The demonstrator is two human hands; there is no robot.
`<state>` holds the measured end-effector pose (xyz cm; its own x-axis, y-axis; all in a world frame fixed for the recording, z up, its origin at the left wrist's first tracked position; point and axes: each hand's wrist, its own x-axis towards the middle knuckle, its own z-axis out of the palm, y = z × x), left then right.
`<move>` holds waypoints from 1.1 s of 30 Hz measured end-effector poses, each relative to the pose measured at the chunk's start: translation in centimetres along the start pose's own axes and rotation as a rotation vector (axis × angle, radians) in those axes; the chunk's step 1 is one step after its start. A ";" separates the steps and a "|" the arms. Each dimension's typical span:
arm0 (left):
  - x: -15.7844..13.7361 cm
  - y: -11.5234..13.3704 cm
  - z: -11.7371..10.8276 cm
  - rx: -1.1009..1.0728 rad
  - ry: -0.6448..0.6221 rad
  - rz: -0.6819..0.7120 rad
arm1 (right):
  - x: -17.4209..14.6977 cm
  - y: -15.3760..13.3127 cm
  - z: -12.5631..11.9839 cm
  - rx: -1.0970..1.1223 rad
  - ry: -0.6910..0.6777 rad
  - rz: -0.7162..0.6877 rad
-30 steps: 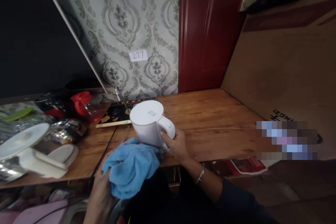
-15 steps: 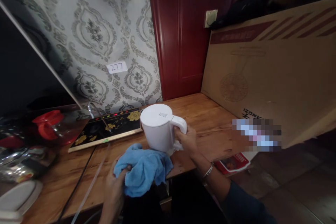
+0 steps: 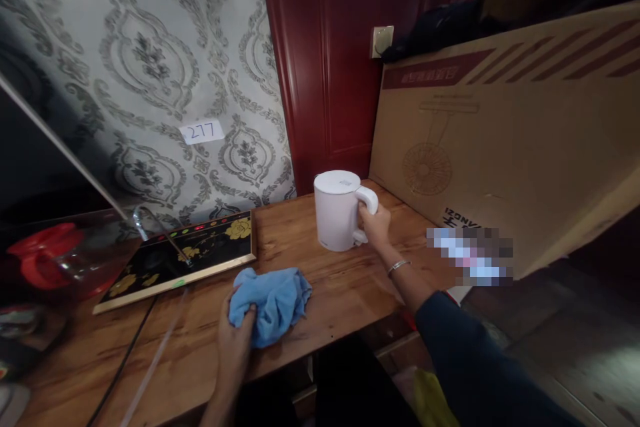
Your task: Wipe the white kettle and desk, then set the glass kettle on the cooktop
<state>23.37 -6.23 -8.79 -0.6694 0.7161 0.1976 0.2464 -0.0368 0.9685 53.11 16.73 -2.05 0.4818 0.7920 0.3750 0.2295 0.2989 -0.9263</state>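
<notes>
Moved since earlier, kettle [image 3: 338,211] now upright toward table's [image 3: 300,247] back right corner, away from cloth [image 3: 271,302], left hand [image 3: 235,340] fingers clamped on cloth at front edge, right hand [image 3: 375,225] fingers wrapped round kettle handle

We read "277", handwritten in dark ink, on a small white paper label [image 3: 202,131] stuck to the patterned wallpaper [image 3: 150,60]. On the big cardboard box [image 3: 505,140] leaning at the right, a dark red band along the top carries pale characters too blurred for us to make out, and bold black letters near its lower edge appear upside down; we cannot read them surely. The white kettle [image 3: 338,212] has a small grey mark on its lid, too small to read.
</notes>
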 end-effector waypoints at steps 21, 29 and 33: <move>-1.3 -0.2 0.6 0.083 -0.037 -0.104 | -1.7 7.4 -2.9 -0.400 -0.087 -0.171; -1.4 -0.2 0.5 0.048 -0.081 -0.124 | -6.1 5.0 -0.9 -0.996 -0.679 -0.252; -1.3 -0.2 0.3 0.073 -0.070 -0.143 | -4.9 4.0 0.3 -1.108 -0.691 -0.222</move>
<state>24.43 -6.99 -9.29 -0.6513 0.7575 0.0449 0.2041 0.1179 0.9718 51.37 14.20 -7.63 -0.1068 0.9880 0.1111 0.9706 0.1279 -0.2039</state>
